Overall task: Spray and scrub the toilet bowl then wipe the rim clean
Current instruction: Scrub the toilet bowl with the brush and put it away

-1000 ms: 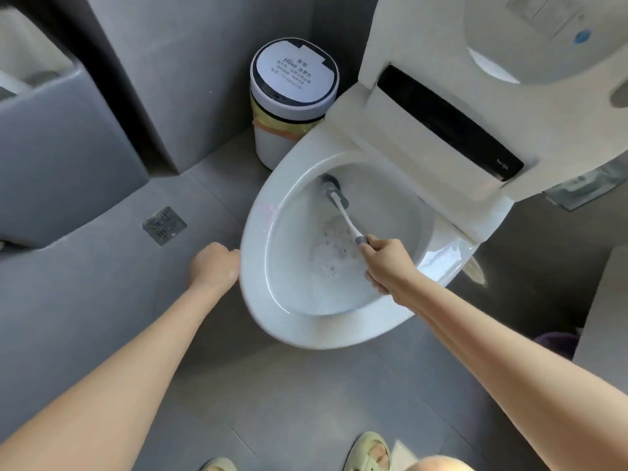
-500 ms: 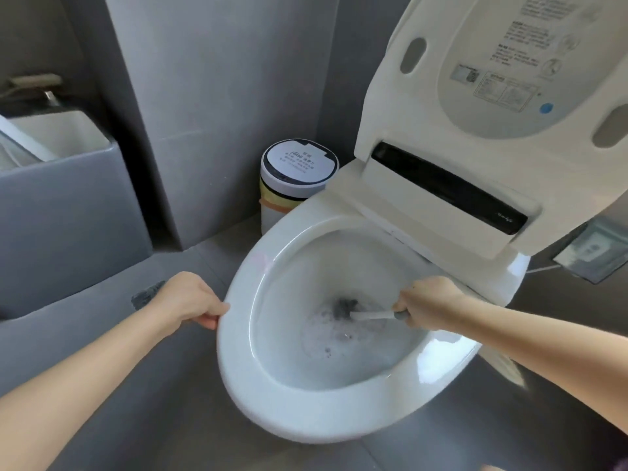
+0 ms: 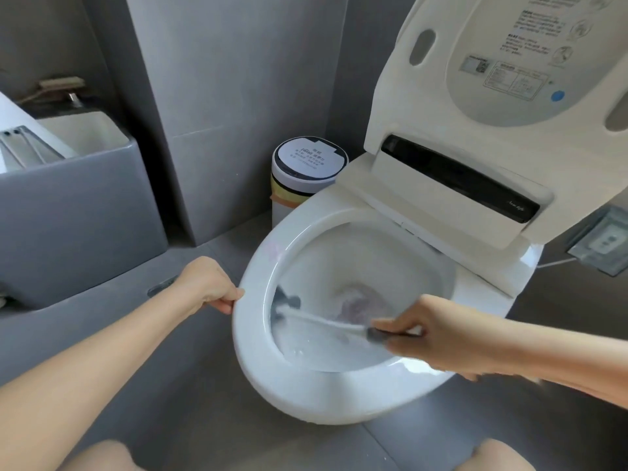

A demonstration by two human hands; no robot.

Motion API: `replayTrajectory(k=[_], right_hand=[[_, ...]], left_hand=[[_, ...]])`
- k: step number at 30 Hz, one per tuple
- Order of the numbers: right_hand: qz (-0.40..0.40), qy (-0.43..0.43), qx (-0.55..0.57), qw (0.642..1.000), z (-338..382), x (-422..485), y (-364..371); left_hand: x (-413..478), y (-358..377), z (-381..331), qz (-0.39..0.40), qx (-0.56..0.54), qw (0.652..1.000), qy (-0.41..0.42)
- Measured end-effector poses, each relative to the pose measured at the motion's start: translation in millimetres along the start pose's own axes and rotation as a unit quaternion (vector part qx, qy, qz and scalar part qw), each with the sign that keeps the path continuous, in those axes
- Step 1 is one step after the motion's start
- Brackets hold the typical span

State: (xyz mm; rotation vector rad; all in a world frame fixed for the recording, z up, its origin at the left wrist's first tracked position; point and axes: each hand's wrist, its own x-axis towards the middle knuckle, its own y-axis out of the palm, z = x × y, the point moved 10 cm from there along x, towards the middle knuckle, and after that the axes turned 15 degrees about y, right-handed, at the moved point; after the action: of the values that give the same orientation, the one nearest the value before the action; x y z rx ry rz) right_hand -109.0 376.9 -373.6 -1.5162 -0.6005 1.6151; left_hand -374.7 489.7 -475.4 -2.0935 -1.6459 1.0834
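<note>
The grey-headed, white-handled toilet brush (image 3: 319, 319) has swung from the bottom of the white ceramic toilet bowl (image 3: 373, 253) to its inner wall, just inside the left hand (image 3: 207, 287), whose curled fingers still pinch the outer edge of the rim (image 3: 245, 328). The right hand (image 3: 438, 338) wraps its fingers round the handle's grey end, and open bowl lies between both hands. One brush, one bowl, one round white bin (image 3: 307, 175).

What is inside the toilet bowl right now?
A brush: its dark head against the bowl's left inner wall, its white handle gripped by the right hand. Foamy, pinkish water lies at the bottom, covering the drain; the hand hides part of the near wall.
</note>
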Motion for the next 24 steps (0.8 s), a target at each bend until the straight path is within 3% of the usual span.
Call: replayTrajectory(k=[5, 9, 11, 15, 17, 20, 24], right_hand=[[-0.111, -0.001, 0.069, 0.991, -10, 49, -1], [-0.009, -0.060, -0.030, 0.998, -11, -10, 34], [-0.038, -0.069, -0.045, 0.996, -9, -2, 23], [-0.159, 0.031, 0.076, 0.984, -13, 76, -28], [-0.181, 0.082, 0.160, 0.967, -30, 96, -37], [-0.103, 0.069, 0.232, 0.965, -21, 78, -15], [-0.025, 0.030, 0.232, 0.972, 1, 37, 22]], left_hand=[[-7, -1, -6, 0.005, 0.020, 1.000, 0.002], [-13, -3, -8, -0.007, 0.037, 0.999, 0.006], [-14, -3, -9, -0.012, 0.032, 0.999, 0.010], [-15, -2, -9, -0.018, 0.032, 0.999, 0.015], [-15, -1, -8, -0.020, 0.042, 0.999, 0.021], [-13, -1, -4, -0.024, 0.041, 0.999, 0.023], [-5, -3, 2, -0.036, 0.038, 0.998, 0.028]])
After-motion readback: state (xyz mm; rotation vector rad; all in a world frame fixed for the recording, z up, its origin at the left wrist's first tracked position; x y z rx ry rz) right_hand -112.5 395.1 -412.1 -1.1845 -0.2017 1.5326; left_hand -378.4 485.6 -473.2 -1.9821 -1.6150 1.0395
